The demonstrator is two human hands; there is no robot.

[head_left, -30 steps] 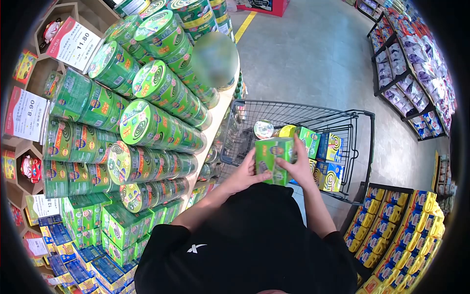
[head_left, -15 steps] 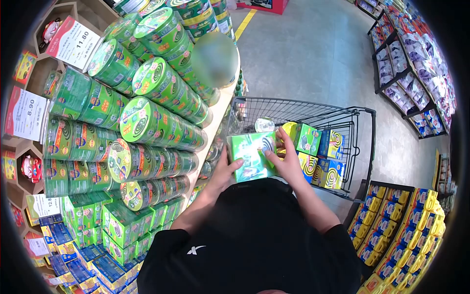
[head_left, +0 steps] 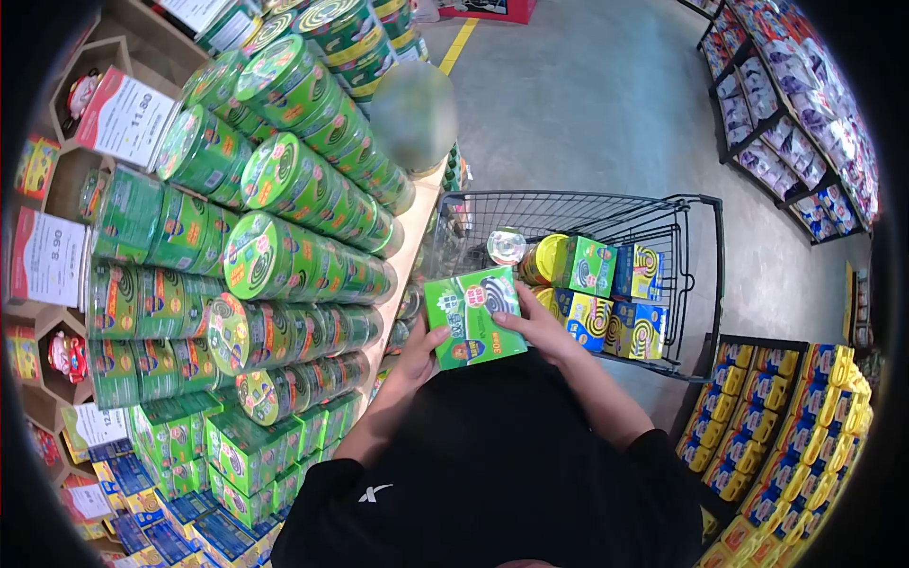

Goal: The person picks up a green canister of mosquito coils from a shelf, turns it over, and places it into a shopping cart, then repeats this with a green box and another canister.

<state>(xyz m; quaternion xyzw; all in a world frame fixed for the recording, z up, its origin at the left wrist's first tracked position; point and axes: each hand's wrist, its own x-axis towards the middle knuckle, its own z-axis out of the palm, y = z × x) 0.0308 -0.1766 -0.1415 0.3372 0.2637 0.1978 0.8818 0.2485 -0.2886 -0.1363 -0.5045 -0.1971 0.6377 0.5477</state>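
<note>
A green mosquito coil box (head_left: 473,317) is held between my two hands in front of my chest, its printed face with a dark spiral turned up. My left hand (head_left: 419,352) is closed on its left edge, thumb on the front. On the right edge my right hand (head_left: 538,325) grips it, with the thumb across the face. Just beyond the box stands a black wire shopping cart (head_left: 606,196). In it lie a green box (head_left: 592,266), blue and yellow coil boxes (head_left: 639,329), a yellow-lidded tub (head_left: 549,257) and a clear-lidded container (head_left: 507,247).
To my left, a shelf (head_left: 405,260) carries stacked green coil tubs (head_left: 303,256), with green boxes (head_left: 248,450) below and price signs (head_left: 128,118) behind. Yellow and blue packs (head_left: 805,454) fill a rack at lower right. Another rack (head_left: 781,123) stands at far right.
The box has moved slightly left and tilted, so glare has left its face and the print shows clearly. Both hands have shifted with it. The view has turned slightly.
</note>
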